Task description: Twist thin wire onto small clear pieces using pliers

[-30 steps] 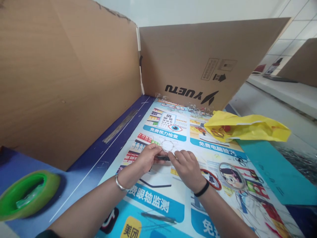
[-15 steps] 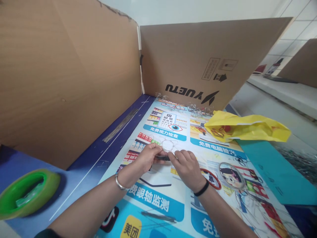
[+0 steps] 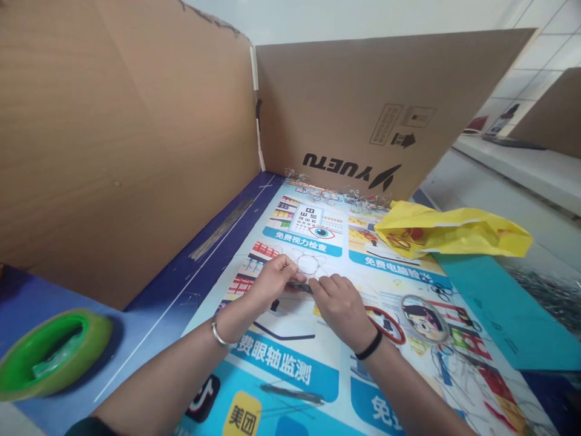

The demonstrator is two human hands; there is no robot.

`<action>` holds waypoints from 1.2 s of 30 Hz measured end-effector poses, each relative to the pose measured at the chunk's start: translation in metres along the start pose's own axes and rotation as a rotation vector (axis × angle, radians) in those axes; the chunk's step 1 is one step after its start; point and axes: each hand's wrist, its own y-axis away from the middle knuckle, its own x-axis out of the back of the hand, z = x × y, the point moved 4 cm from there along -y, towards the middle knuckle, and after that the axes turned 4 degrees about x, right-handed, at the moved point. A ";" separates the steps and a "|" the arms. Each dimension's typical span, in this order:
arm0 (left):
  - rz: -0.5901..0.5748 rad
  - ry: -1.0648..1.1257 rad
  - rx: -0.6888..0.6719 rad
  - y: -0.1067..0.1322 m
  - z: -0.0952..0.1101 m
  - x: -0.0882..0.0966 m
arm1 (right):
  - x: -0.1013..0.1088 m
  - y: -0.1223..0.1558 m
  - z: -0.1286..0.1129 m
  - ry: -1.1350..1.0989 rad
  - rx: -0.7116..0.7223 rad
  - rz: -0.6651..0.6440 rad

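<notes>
Together, the two hands hold a short dark bundle between them, low over a printed poster (image 3: pixel 290 321) on the table (image 3: pixel 131 345). Thumb and fingers of the left hand (image 3: pixel 272 280) pinch narrowly at the left end of the dark bundle (image 3: pixel 300 286), while the right hand (image 3: pixel 339 303) curls over its right end, back upward, the thumb hidden. A silver bracelet (image 3: pixel 219 334) circles the left wrist and a black band (image 3: pixel 370 345) the right.

Just beyond the fingers lies a pale thin loop (image 3: pixel 318 266). A red ring (image 3: pixel 396 320) sits beside the right wrist, with a grey ring (image 3: pixel 446 329) further right. Nearer the body, some dark strands (image 3: pixel 293 395) lie across the poster, and a green tape roll (image 3: pixel 97 345) stands well to the left. A yellow bag (image 3: pixel 476 233) overlaps a turquoise sheet (image 3: pixel 512 315) at right. Cardboard panels (image 3: pixel 340 109) rise along the left and far sides.
</notes>
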 end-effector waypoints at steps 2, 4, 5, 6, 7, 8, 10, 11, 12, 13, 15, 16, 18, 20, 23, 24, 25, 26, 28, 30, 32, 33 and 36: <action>0.002 -0.086 -0.052 -0.002 0.002 0.000 | -0.002 0.000 -0.001 -0.016 -0.015 -0.034; -0.009 -0.205 -0.119 -0.001 0.005 0.000 | -0.003 -0.001 -0.001 -0.050 -0.044 -0.087; -0.016 -0.276 -0.160 0.000 0.007 -0.001 | -0.004 -0.001 -0.002 -0.070 -0.063 -0.115; -0.022 -0.346 -0.202 0.001 0.009 -0.002 | -0.005 -0.001 -0.002 -0.090 -0.084 -0.146; -0.026 -0.409 -0.243 0.002 0.009 -0.002 | -0.006 -0.001 -0.002 -0.109 -0.105 -0.178; -0.028 -0.463 -0.279 0.004 0.010 -0.002 | -0.006 -0.001 -0.002 -0.127 -0.128 -0.211; -0.029 -0.552 -0.323 0.005 0.008 -0.002 | -0.007 0.000 -0.001 -0.167 -0.172 -0.284; -0.029 -0.588 -0.334 0.005 0.007 -0.002 | -0.008 0.000 0.000 -0.190 -0.193 -0.321; -0.030 -0.621 -0.342 0.005 0.005 -0.002 | -0.009 0.001 0.001 -0.214 -0.209 -0.355; -0.034 -0.651 -0.348 0.005 0.004 -0.001 | -0.010 0.001 0.002 -0.236 -0.222 -0.383; -0.045 -0.692 -0.354 0.004 0.002 -0.001 | -0.012 0.002 0.004 -0.268 -0.234 -0.415; -0.047 -0.707 -0.356 0.004 0.001 -0.001 | -0.012 0.002 0.005 -0.277 -0.236 -0.419; -0.045 -0.733 -0.361 0.004 0.001 -0.002 | -0.014 0.003 0.006 -0.283 -0.234 -0.409; -0.028 -0.760 -0.367 0.004 0.002 -0.003 | -0.016 0.003 0.005 -0.276 -0.234 -0.384; 0.008 -0.777 -0.370 0.003 0.009 -0.001 | -0.017 0.004 0.002 -0.230 -0.224 -0.293; 0.026 -0.770 -0.364 0.002 0.013 0.003 | -0.018 0.004 0.001 -0.214 -0.215 -0.255; 0.055 -0.747 -0.348 0.000 0.018 0.010 | -0.018 0.003 0.000 -0.204 -0.204 -0.219; 0.081 -0.721 -0.335 -0.002 0.023 0.019 | -0.018 0.003 -0.001 -0.200 -0.191 -0.192; 0.152 -0.724 -0.298 -0.008 0.033 0.041 | -0.019 0.003 -0.002 -0.206 -0.173 -0.166; 0.221 -0.850 -0.276 -0.015 0.039 0.064 | -0.021 0.003 -0.001 -0.220 -0.167 -0.165; 0.240 -0.968 -0.252 -0.022 0.038 0.081 | -0.022 0.004 0.000 -0.236 -0.167 -0.168; 0.237 -1.006 -0.221 -0.025 0.035 0.086 | -0.023 0.004 0.000 -0.242 -0.170 -0.168; 0.197 -1.046 -0.165 -0.031 0.023 0.090 | -0.024 0.005 0.001 -0.259 -0.170 -0.172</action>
